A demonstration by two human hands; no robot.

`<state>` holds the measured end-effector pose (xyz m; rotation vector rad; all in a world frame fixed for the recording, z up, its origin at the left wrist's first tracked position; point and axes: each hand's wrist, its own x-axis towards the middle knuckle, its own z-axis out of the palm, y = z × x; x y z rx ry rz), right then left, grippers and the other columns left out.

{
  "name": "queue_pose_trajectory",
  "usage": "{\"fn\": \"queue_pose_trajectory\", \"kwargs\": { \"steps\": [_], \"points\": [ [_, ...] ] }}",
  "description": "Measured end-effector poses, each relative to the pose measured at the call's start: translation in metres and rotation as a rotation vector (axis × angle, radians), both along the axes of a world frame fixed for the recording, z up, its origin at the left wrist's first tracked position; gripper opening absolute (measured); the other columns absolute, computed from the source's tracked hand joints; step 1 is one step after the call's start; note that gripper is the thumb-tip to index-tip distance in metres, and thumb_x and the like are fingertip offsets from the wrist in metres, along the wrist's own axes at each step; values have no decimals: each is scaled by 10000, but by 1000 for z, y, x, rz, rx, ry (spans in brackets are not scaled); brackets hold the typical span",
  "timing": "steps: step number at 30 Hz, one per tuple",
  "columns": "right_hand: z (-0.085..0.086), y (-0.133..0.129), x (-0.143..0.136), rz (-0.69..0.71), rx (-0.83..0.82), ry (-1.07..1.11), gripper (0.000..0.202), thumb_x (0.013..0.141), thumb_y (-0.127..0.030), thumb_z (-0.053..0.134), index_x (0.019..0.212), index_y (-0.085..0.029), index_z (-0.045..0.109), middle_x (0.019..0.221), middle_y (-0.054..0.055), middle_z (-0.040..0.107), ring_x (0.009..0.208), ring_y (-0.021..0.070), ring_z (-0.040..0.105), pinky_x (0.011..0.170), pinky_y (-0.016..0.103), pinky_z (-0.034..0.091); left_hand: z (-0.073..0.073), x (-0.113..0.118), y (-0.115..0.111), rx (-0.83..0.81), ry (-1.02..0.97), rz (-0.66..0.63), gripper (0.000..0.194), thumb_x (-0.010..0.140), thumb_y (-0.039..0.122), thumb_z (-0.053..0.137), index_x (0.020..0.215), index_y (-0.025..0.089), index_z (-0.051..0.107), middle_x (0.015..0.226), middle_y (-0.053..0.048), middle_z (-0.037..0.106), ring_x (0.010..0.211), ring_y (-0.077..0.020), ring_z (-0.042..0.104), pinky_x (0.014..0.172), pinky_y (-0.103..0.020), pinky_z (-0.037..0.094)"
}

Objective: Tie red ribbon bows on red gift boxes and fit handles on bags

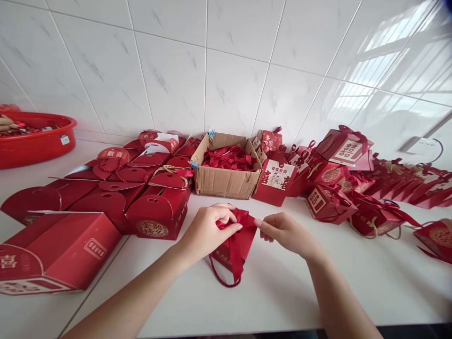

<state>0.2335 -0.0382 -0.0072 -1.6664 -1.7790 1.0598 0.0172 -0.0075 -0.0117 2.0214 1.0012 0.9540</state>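
Observation:
A small red gift box [226,253] stands on the white table in front of me, with a dark red rope handle [226,284] hanging toward me. A red satin ribbon [236,249] is looped at its top, one tail falling down the near side. My left hand [212,228] pinches the ribbon at the box top, thumb and fingers together. At the right of the box, my right hand [282,230] grips a ribbon end between thumb and forefinger. The ribbon's knot is partly hidden by my left fingers.
Behind the box is a cardboard box [226,183] of red ribbons. Several red gift boxes [158,212] crowd the left side; ribboned boxes [330,202] and red bags [275,181] stand at right. A red basin [38,146] sits far left, another person's hand [6,123] at it.

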Motion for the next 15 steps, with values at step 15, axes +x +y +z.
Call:
{"fn": "queue_pose_trajectory", "kwargs": {
  "steps": [15],
  "points": [
    [7, -1, 26, 312, 100, 411, 399, 811, -344, 636, 472, -164, 523, 448, -24, 458, 449, 81, 370, 453, 243, 276, 1, 0, 0, -1, 30, -15, 395, 771, 248, 629, 606, 223, 271, 632, 3, 552, 1064, -254, 624, 842, -313, 490]
  ]
}}
